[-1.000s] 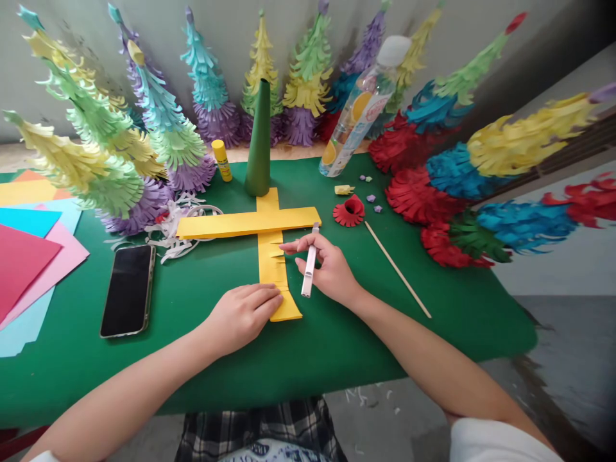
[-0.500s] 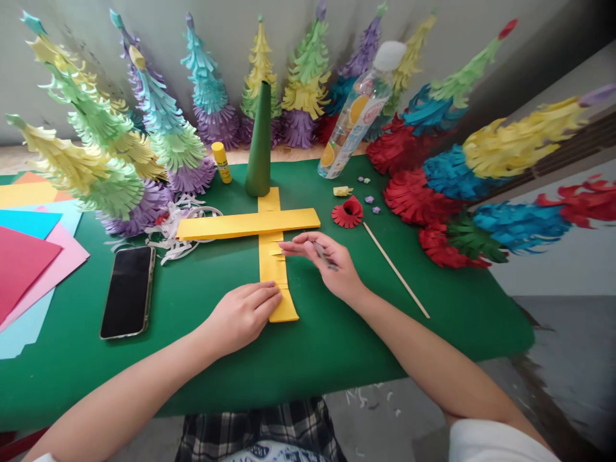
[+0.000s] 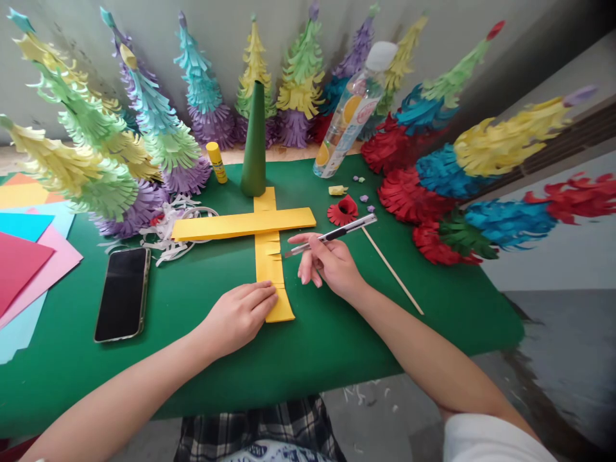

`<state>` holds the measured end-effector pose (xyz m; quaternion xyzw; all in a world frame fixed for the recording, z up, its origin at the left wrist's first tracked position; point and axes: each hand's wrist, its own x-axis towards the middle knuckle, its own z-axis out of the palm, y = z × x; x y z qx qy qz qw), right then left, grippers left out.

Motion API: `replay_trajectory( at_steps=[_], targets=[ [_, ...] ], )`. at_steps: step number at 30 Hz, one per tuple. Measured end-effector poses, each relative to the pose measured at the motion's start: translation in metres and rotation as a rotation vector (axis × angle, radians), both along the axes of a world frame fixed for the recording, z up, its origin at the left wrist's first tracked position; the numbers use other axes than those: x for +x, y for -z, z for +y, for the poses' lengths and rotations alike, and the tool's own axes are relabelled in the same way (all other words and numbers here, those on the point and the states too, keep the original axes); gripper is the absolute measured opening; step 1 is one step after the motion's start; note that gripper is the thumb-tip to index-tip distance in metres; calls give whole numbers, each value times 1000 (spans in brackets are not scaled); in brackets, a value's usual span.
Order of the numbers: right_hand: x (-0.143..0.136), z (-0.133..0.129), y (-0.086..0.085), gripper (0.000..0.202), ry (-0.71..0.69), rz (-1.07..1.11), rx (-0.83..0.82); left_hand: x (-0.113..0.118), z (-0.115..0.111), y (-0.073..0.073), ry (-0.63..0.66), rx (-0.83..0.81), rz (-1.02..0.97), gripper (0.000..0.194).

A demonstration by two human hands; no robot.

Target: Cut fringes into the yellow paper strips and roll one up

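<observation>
My left hand [image 3: 243, 317] lies with its fingers flat on the lower part of an upright-running yellow paper strip [image 3: 267, 263], pressing it to the table. Several short slits show along the strip's right edge. In my right hand [image 3: 332, 263] is a slim craft knife [image 3: 339, 232], held between thumb and forefinger, its blade end toward the slits but apart from the paper. A second yellow strip [image 3: 240, 224] lies crosswise over the first. Behind them stands a dark green paper cone [image 3: 255, 147].
Fringed paper trees [image 3: 301, 83] line the back. A phone [image 3: 123, 292], white paper shreds [image 3: 180, 224] and coloured sheets [image 3: 24, 256] are at left. Also there: a glue stick [image 3: 216, 162], a bottle [image 3: 349, 115], a red fringed paper piece [image 3: 342, 210] and a wooden stick [image 3: 392, 269].
The craft knife has swung round in my right hand, from tucked in the palm to pointing its blade end at the strip. My left hand stays on the strip.
</observation>
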<state>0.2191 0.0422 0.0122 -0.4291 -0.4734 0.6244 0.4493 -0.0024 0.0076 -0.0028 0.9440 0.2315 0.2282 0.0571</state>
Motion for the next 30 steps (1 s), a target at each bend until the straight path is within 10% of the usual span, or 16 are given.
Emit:
replay_trajectory(
  at_steps=[19, 30],
  targets=[
    [6, 5, 14, 35, -7, 95, 108, 11, -16, 8, -75, 157, 64, 29],
    [16, 4, 4, 7, -327, -403, 420, 8, -21, 3, -93, 191, 38, 23]
  ],
)
